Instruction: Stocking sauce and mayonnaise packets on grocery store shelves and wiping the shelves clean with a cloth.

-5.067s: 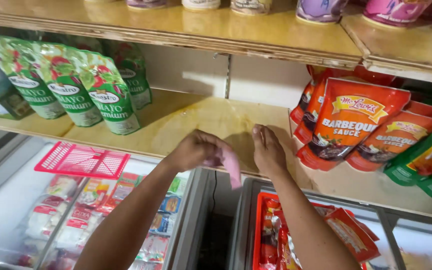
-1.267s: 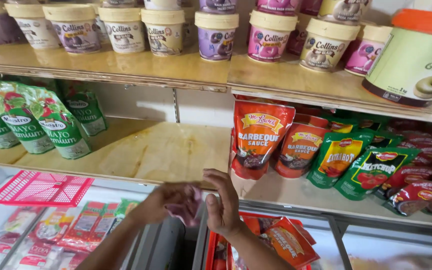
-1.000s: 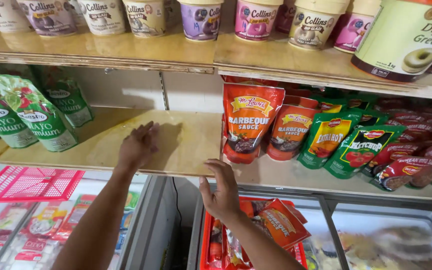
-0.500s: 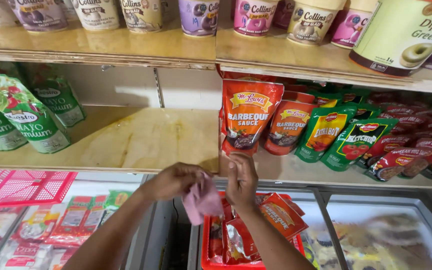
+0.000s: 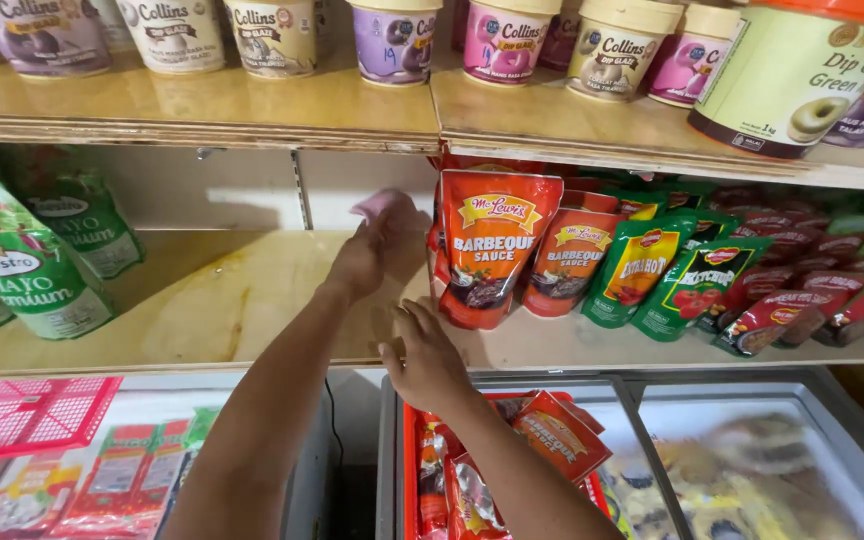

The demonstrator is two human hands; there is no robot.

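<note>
A pink cloth (image 5: 377, 205) sits bunched at the back of the wooden shelf (image 5: 202, 300), close to the rear wall and just left of the red sauce pouch (image 5: 492, 245). The left hand (image 5: 372, 250) covers most of it, fingers curled around the wad and gripping it, so only an upper corner shows. By its look the cloth is soft, light and limp: it should crumple to any grip, carry no risk of breaking, and is best taken by gathering a fold into the palm; a loose edge would trail and could catch the nearest pouch. The right hand (image 5: 422, 355) rests at the shelf's front edge, fingers spread flat and holding nothing. To the right stand rows of pouches, red, orange and green pouches (image 5: 697, 290), leaning on one another. Green mayonnaise packs (image 5: 22, 255) occupy the left end of the shelf. Above, an upper shelf (image 5: 252, 110) carries tubs (image 5: 392, 35) with pale lids. Below lie glass-topped freezers (image 5: 752, 450), a red basket (image 5: 27, 415), and more packets.
</note>
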